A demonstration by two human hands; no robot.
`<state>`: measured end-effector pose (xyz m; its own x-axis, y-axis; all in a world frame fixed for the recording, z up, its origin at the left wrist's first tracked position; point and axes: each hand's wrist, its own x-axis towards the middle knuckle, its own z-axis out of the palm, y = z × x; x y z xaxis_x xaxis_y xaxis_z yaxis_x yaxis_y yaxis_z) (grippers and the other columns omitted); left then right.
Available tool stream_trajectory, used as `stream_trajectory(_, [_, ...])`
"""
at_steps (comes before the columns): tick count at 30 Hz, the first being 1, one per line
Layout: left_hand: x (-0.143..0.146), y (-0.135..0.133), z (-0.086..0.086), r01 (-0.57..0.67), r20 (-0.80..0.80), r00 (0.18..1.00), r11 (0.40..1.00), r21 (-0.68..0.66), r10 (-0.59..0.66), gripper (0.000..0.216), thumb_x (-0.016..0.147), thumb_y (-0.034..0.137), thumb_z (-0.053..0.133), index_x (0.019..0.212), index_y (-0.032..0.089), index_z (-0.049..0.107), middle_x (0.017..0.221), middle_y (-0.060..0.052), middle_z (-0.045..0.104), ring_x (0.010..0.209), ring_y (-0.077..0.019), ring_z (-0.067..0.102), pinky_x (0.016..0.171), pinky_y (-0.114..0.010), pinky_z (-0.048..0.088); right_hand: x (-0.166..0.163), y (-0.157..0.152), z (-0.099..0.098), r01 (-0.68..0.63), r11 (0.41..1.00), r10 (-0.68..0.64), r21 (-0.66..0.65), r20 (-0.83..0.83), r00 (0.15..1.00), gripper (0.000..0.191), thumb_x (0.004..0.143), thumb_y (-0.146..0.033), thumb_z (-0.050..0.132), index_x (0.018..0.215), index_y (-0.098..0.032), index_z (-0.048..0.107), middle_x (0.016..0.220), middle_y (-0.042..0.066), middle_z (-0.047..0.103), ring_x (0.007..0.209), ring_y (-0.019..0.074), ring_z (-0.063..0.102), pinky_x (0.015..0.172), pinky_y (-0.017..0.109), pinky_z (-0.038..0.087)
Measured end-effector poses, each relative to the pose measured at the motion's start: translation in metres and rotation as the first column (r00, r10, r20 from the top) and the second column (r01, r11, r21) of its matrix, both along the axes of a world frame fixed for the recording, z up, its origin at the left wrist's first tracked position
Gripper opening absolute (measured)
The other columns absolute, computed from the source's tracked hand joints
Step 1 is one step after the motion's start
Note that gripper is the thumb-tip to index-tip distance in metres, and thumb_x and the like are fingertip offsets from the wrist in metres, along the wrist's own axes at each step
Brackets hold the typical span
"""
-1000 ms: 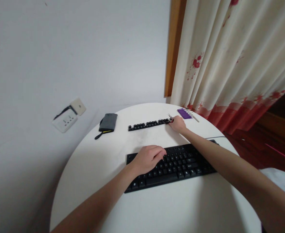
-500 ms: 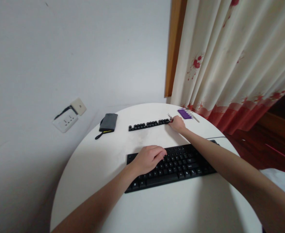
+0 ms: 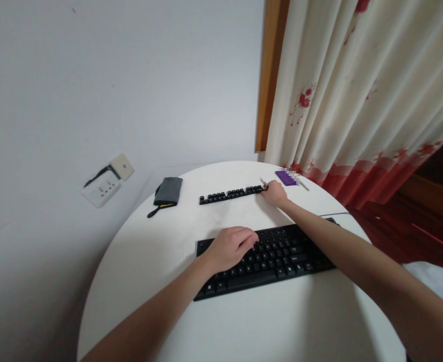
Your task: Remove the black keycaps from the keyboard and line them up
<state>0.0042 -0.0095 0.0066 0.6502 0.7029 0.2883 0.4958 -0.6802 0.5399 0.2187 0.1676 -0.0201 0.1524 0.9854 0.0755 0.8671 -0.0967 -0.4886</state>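
A black keyboard [image 3: 251, 276] lies across the white round table, its back rows of keys partly hidden. My left hand [image 3: 231, 247] rests on its left part, fingers together and curled over the back edge; their tips are hidden. Farther back, black keycaps [image 3: 231, 195] are lined up in two rows with a few gaps. At the right end of these rows is my right hand [image 3: 274, 193], its fingers closed on a small tool with metal prongs [image 3: 262, 181] that point up and left. Whether the fingers also touch a keycap is too small to tell.
A grey pouch [image 3: 168, 191] with a black loop lies at the back left. Near the back right edge are a purple card-like item [image 3: 286, 178] and a thin pale stick [image 3: 304, 186]. A cable [image 3: 336, 214] runs off the right edge. Wall and curtain [image 3: 319, 125] stand behind.
The view has shifted very slightly. Both hands, the keyboard and the keycaps keep their places.
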Motion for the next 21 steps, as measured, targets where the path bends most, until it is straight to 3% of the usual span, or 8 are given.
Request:
stream_trajectory(6, [0.001,0.0,0.001,0.003,0.009,1.0,1.0,-0.004,-0.003,0.032,0.104,0.029,0.036,0.093,0.02,0.065,0.084,-0.002,0.07,0.082,-0.0165,0.064,0.079,-0.028,0.047,0.002,-0.002,0.006,-0.008,0.999,0.011,0.043,-0.065,0.998,0.014,0.072,-0.024,0.073,0.082,-0.014,0.07,0.09,0.014,0.073,0.088,0.0257,0.069,0.075,0.029,0.049])
stream_trajectory(11, [0.0,0.0,0.001,0.001,0.001,1.0,1.0,0.004,-0.001,0.034,0.104,0.03,0.035,0.093,0.02,0.065,0.083,-0.002,0.069,0.081,-0.0168,0.064,0.078,-0.029,0.047,0.025,-0.017,0.037,0.01,0.981,0.021,0.193,-0.158,0.987,0.016,0.077,-0.021,0.064,0.09,-0.012,0.07,0.093,0.012,0.073,0.087,0.0231,0.067,0.078,0.028,0.049])
stream_trajectory(15, [0.0,0.0,0.0,-0.007,0.002,1.0,1.0,0.0,0.007,0.034,0.104,0.032,0.035,0.094,0.02,0.065,0.085,-0.002,0.07,0.083,-0.0168,0.064,0.079,-0.029,0.047,0.061,-0.047,0.061,0.035,0.945,0.051,0.324,-0.254,0.966,0.029,0.089,-0.018,0.041,0.1,-0.013,0.067,0.099,0.01,0.072,0.085,0.0176,0.065,0.076,0.026,0.049])
stream_trajectory(16, [0.0,0.0,0.0,-0.008,0.002,1.0,1.0,0.0,0.008,0.034,0.104,0.032,0.035,0.094,0.02,0.065,0.086,-0.002,0.07,0.083,-0.0168,0.064,0.079,-0.029,0.048,0.071,-0.057,0.065,0.058,0.924,0.091,0.379,-0.365,0.927,0.031,0.09,-0.021,0.04,0.1,-0.012,0.067,0.095,0.01,0.071,0.079,0.0173,0.064,0.072,0.026,0.05])
stream_trajectory(18, [0.0,0.0,0.0,-0.011,0.001,1.0,1.0,0.001,0.011,0.033,0.104,0.031,0.036,0.094,0.02,0.065,0.088,-0.002,0.071,0.084,-0.0167,0.065,0.08,-0.029,0.048,0.088,-0.08,0.069,0.081,0.887,0.18,0.455,-0.502,0.846,0.032,0.091,-0.03,0.043,0.097,-0.013,0.069,0.09,0.009,0.07,0.074,0.0173,0.063,0.069,0.028,0.05])
stream_trajectory(21, [0.0,0.0,0.001,-0.017,-0.006,1.0,1.0,0.006,0.017,0.034,0.104,0.031,0.036,0.092,0.02,0.066,0.087,-0.002,0.071,0.084,-0.0165,0.065,0.079,-0.029,0.048,0.105,-0.114,0.067,0.094,0.823,0.215,0.561,-0.46,0.862,0.031,0.088,-0.039,0.055,0.095,-0.016,0.074,0.089,0.007,0.068,0.081,0.0186,0.061,0.068,0.027,0.048])
